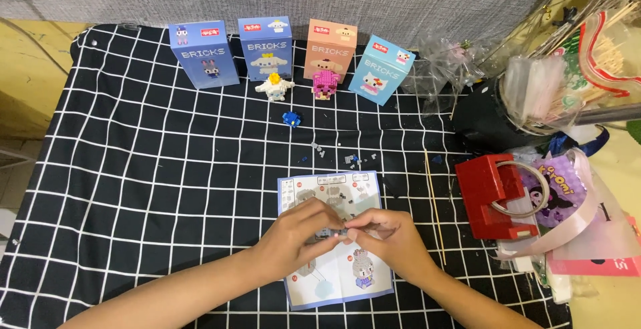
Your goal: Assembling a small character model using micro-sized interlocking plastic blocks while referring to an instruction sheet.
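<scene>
left hand and right hand brought together over the instruction sheet, fingertips pinched shut on a tiny grey brick piece between them. mostly hidden by the fingers, so exact shape not clear. likely very light, hard and stiff, smooth plastic, easy to fumble or pop apart under uneven pressure; best taken by the side faces with thumb and forefinger tips, pressed straight down rather than twisted.

outward from the hands: one folded sheet, flat on the black cloth with white grid lines. just beyond its far edge, a loose scatter of small grey and blue bits, too small to count surely. farther up, one small blue built lump, one white finished figure, one pink finished figure. behind those, four upright boxes: dark blue box, lighter blue box, peach box, and tilted sky-blue box. to the right, one thin wooden stick, one red tape dispenser, and a clutter of plastic bags.
</scene>
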